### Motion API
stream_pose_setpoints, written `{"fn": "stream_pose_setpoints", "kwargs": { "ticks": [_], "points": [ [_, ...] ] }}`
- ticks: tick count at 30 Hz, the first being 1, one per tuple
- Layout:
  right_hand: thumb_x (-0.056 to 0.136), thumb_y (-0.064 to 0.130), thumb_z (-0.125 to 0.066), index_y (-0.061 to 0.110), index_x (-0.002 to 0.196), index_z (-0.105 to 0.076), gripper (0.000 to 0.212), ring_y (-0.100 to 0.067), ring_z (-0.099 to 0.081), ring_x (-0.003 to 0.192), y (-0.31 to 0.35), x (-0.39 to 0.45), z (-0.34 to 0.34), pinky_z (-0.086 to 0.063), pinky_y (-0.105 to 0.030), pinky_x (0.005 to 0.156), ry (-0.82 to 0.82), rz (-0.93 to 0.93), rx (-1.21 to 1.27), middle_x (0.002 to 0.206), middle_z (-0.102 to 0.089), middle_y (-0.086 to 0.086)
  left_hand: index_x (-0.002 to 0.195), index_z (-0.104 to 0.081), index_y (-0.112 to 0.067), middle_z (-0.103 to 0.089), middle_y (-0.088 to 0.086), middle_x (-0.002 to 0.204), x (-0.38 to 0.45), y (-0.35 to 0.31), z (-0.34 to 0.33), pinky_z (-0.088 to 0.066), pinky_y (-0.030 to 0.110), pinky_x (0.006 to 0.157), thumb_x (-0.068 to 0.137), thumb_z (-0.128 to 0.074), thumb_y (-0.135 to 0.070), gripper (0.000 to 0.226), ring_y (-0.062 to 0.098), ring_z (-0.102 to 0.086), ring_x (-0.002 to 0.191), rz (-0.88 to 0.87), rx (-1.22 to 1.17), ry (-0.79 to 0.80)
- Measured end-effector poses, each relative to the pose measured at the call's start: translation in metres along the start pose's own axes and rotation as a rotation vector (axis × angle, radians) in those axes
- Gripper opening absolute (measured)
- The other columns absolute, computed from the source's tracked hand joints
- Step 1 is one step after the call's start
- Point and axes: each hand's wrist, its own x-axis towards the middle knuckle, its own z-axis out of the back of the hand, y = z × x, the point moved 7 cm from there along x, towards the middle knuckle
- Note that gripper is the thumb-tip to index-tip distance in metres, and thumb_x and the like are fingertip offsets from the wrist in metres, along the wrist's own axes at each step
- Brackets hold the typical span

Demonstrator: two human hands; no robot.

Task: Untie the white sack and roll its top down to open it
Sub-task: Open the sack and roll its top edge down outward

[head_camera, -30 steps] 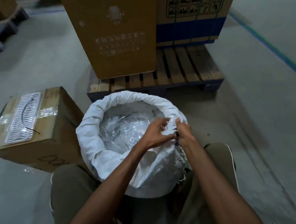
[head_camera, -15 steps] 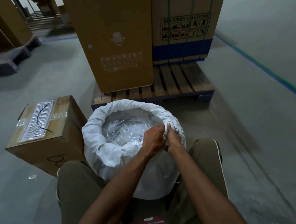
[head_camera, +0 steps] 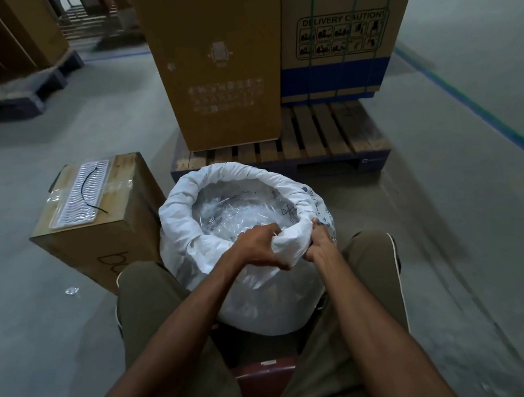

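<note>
The white sack (head_camera: 249,282) stands on the floor between my knees, just in front of the wooden pallet (head_camera: 306,142), its mouth already untied and most of its rim turned down into a thick roll. It looks like soft woven plastic: light, limp, a little slick, so I judge it folds easily but slips unless pinched firmly at the cuff. My left hand (head_camera: 256,250) is closed on the near unrolled flap; my right hand (head_camera: 318,244) is clenched on the same flap beside it. Clear plastic packets (head_camera: 239,213) fill the inside. A cardboard box (head_camera: 96,220) sits left of the sack.
</note>
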Motion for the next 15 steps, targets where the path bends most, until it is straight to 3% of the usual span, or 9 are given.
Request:
{"fn": "stream_pose_setpoints", "kwargs": {
  "ticks": [2, 3, 5, 7, 9, 11, 13, 15],
  "points": [
    [0.098, 0.065, -0.046, 0.000, 0.131, -0.057, 0.074, -0.039, -0.063, 0.120, -0.006, 0.005, 0.000, -0.050, -0.055, 0.104, -0.012, 0.036, 0.025, 0.125, -0.066, -0.025, 0.107, -0.057, -0.027, -0.067, -0.006, 0.103, -0.002, -0.003, -0.002, -0.043, 0.033, 0.072, 0.060, -0.082, -0.046, 0.057, 0.024, -0.062, 0.096, 0.014, 0.006, -0.122],
    [0.093, 0.072, -0.049, 0.002, 0.133, -0.058, 0.081, -0.040, -0.064, 0.121, -0.008, 0.011, 0.000, -0.050, -0.055, 0.104, -0.016, 0.074, 0.017, 0.127, -0.067, -0.023, 0.098, -0.054, -0.025, -0.065, -0.005, 0.094, -0.003, -0.006, -0.001, -0.041, 0.033, 0.068, 0.062, -0.077, -0.037, 0.045, 0.027, -0.063, 0.091, 0.011, 0.000, -0.202],
    [0.071, 0.082, -0.067, 0.011, 0.130, -0.062, 0.092, -0.038, -0.072, 0.106, -0.016, 0.016, -0.005, -0.061, -0.050, 0.085, -0.048, 0.128, -0.049, 0.120, -0.072, -0.017, 0.089, -0.050, -0.022, -0.063, -0.002, 0.082, -0.007, -0.014, -0.001, -0.037, 0.032, 0.062, 0.065, -0.070, -0.025, 0.031, 0.032, -0.062, 0.080, -0.025, 0.006, -0.330],
    [0.048, 0.076, -0.084, 0.014, 0.116, -0.066, 0.094, -0.034, -0.076, 0.090, -0.027, 0.000, -0.009, -0.064, -0.050, 0.076, -0.099, 0.126, -0.092, 0.106, -0.075, -0.012, 0.087, -0.054, -0.016, -0.063, 0.004, 0.077, -0.012, -0.028, -0.003, -0.036, 0.031, 0.056, 0.064, -0.074, -0.019, 0.031, 0.032, -0.063, 0.069, -0.124, 0.095, -0.400],
    [0.067, 0.049, -0.088, 0.008, 0.106, -0.066, 0.061, -0.035, -0.075, 0.086, -0.033, -0.016, -0.015, -0.063, -0.054, 0.078, -0.110, 0.136, -0.088, 0.099, -0.074, -0.014, 0.084, -0.057, -0.012, -0.062, 0.006, 0.071, -0.017, -0.036, -0.011, -0.036, 0.030, 0.050, 0.054, -0.082, -0.014, 0.039, 0.030, -0.061, 0.057, -0.194, 0.203, -0.403],
    [0.083, 0.020, -0.080, 0.004, 0.102, -0.062, 0.031, -0.039, -0.072, 0.093, -0.036, -0.018, -0.014, -0.060, -0.059, 0.083, -0.166, 0.106, -0.040, 0.107, -0.071, -0.017, 0.087, -0.057, -0.013, -0.062, 0.004, 0.078, -0.019, -0.026, -0.016, -0.038, 0.031, 0.052, 0.054, -0.082, -0.016, 0.042, 0.029, -0.062, 0.061, -0.197, 0.157, -0.393],
    [0.090, 0.009, -0.071, 0.002, 0.111, -0.062, 0.024, -0.040, -0.071, 0.098, -0.038, -0.011, -0.009, -0.058, -0.059, 0.089, -0.161, 0.085, 0.020, 0.115, -0.069, -0.019, 0.100, -0.055, -0.018, -0.062, 0.000, 0.095, -0.020, -0.010, -0.016, -0.046, 0.034, 0.064, 0.062, -0.079, -0.029, 0.046, 0.027, -0.063, 0.081, -0.173, -0.015, -0.298],
    [0.097, 0.015, -0.065, 0.001, 0.124, -0.060, 0.031, -0.034, -0.071, 0.093, -0.041, -0.005, -0.005, -0.059, -0.051, 0.090, -0.110, 0.076, 0.010, 0.120, -0.068, -0.014, 0.113, -0.054, -0.023, -0.062, -0.004, 0.111, -0.026, 0.000, -0.013, -0.049, 0.034, 0.079, 0.061, -0.079, -0.037, 0.060, 0.021, -0.061, 0.096, -0.171, -0.097, -0.160]
  ]
}}
